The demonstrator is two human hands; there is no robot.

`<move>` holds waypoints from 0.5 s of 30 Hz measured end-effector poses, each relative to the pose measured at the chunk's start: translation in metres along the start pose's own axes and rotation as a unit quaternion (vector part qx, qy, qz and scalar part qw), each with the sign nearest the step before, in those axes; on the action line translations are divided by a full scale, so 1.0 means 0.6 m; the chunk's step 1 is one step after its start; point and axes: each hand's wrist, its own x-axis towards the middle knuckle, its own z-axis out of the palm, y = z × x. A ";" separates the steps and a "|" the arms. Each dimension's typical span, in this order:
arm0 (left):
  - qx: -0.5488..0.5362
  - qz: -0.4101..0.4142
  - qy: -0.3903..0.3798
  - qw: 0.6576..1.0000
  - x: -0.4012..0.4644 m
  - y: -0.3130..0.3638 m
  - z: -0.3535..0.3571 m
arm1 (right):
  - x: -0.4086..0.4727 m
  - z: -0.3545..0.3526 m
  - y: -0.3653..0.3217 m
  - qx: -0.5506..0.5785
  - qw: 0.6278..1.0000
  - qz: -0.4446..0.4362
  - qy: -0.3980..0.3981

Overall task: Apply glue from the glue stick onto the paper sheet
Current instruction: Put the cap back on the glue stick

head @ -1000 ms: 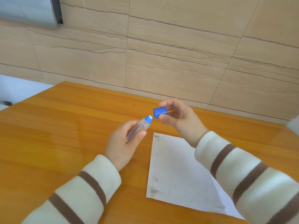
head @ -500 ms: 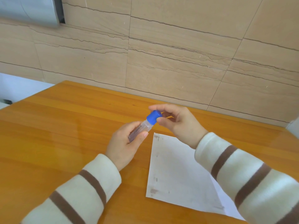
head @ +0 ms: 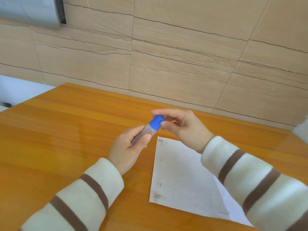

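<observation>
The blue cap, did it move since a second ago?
Yes. The blue cap went left and down onto the glue stick, ending nearer the paper sheet's top corner, pinched by the right hand.

It looked like an office or classroom: an orange wooden desk [head: 66, 130] under the hands, beige stone-look wall panels [head: 183, 64] behind them, w/ a grey metal fixture [head: 30, 10] far upper left.

Blue cap [head: 156, 122], white paper sheet [head: 181, 177], orange table [head: 58, 130], cream brown-striped sleeves [head: 253, 179]
</observation>
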 end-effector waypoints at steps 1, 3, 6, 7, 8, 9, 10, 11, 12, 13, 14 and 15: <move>0.006 0.002 0.000 1.000 0.000 0.000 0.000 | 0.000 0.000 0.000 -0.002 1.000 0.003 0.000; 0.024 0.009 0.001 1.000 -0.001 -0.001 -0.001 | 0.000 -0.001 0.002 -0.010 1.000 0.008 0.002; 0.045 0.017 0.001 0.999 -0.003 -0.001 -0.002 | 0.001 -0.001 0.007 -0.021 0.999 0.016 0.018; 0.052 0.021 0.001 0.998 -0.003 -0.001 -0.003 | 0.001 -0.001 0.009 -0.027 0.999 0.021 0.025; 0.061 0.025 0.001 0.998 -0.003 -0.001 -0.002 | 0.002 -0.001 0.011 -0.034 0.998 0.028 0.033; 0.071 0.028 0.000 0.997 -0.003 0.000 -0.003 | 0.002 0.000 0.012 -0.042 0.997 0.038 0.043; 0.081 0.031 -0.001 0.996 -0.003 0.000 -0.003 | 0.002 0.001 0.013 -0.047 0.996 0.050 0.050; 0.089 0.034 -0.003 0.995 -0.003 0.000 -0.004 | 0.002 0.002 0.015 -0.054 0.995 0.061 0.059; 0.095 0.035 -0.006 0.995 -0.003 0.000 -0.004 | 0.001 0.003 0.016 -0.059 0.994 0.072 0.065; 0.099 0.036 -0.009 0.994 -0.003 0.000 -0.005 | 0.002 0.004 0.018 -0.064 0.992 0.082 0.070; 0.102 0.036 -0.011 0.994 -0.003 0.000 -0.005 | 0.001 0.005 0.018 -0.069 0.991 0.092 0.074; 0.105 0.037 -0.011 0.994 -0.003 0.000 -0.004 | 0.001 0.005 0.019 -0.072 0.989 0.099 0.078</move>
